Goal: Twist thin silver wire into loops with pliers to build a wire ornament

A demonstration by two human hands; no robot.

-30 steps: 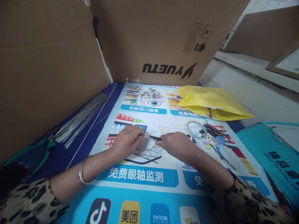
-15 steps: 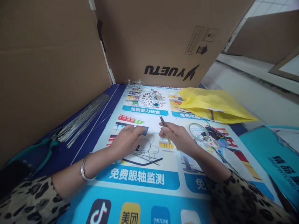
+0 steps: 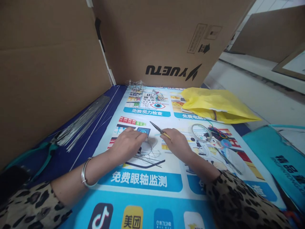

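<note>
right hand [image 3: 177, 142] grips a yellow-handled pointed tool [image 3: 157, 128], now tipped back leftward, so probably readier for the thin wires [image 3: 150, 159]. left hand [image 3: 127, 143] curled, can't tell on what.

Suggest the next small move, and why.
Probably turn the right hand so the slim pointed tool it grips dips towards the thin wires by the left hand: the tool's tip points forward, clear of them, and the left hand is already close beside them.
</note>
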